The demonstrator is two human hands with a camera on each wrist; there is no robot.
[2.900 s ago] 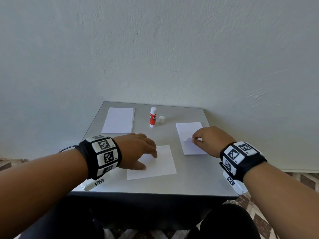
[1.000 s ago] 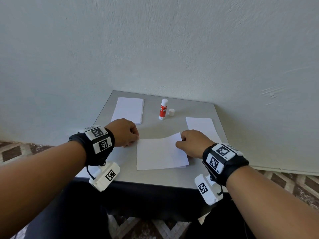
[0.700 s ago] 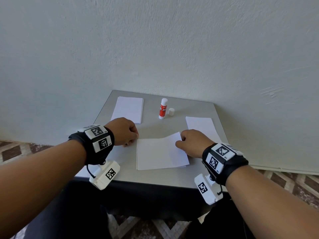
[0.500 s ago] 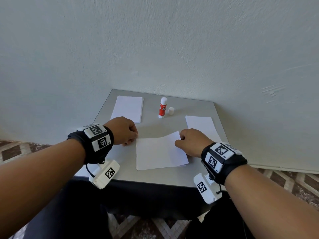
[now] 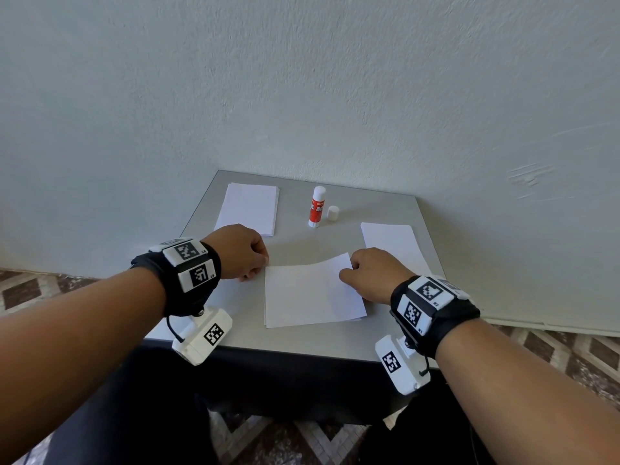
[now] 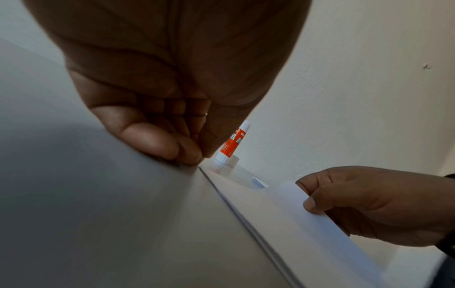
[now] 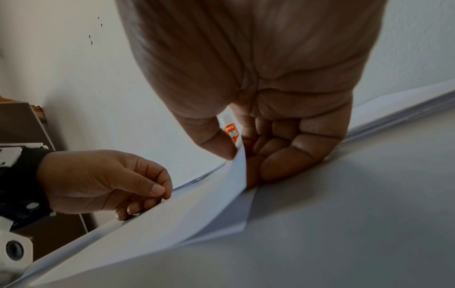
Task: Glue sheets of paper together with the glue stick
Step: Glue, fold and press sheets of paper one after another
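A: Pinching the far right corner of the top sheet (image 5: 310,290), the right hand (image 5: 369,275) has its thumb on the upper face and curled fingers beneath, so that corner stands lifted off the sheet under it.

B: And the left hand (image 5: 240,251)?

A: Curled at the far left corner of the same sheet. In the left wrist view its fingertips (image 6: 189,154) come together right at the paper's corner, touching the table (image 5: 302,340). Thumb and fingers seem to nip the corner, though the grip itself is partly hidden.

B: Is the sheet flat?

A: Only on its near side. Its far edge bows upward toward the right hand. A second sheet's edge peeps out beneath it along the near and right sides.

B: Where is the glue stick (image 5: 317,206)?

A: Standing upright at the far middle of the table, well apart from both hands. It is red-orange and white, and its small white cap (image 5: 332,213) stands just beside it on the right.

B: Anything else on the table?

A: A stack of white paper (image 5: 250,208) lies at the far left, just beyond the left hand. Another paper pile (image 5: 391,241) lies at the right, just behind the right hand.

B: And around it?

A: Both wrists wear black bands with black-and-white markers. A pale wall (image 5: 302,78) rises behind the table, which is grey, and a patterned floor (image 5: 33,290) shows on either side.
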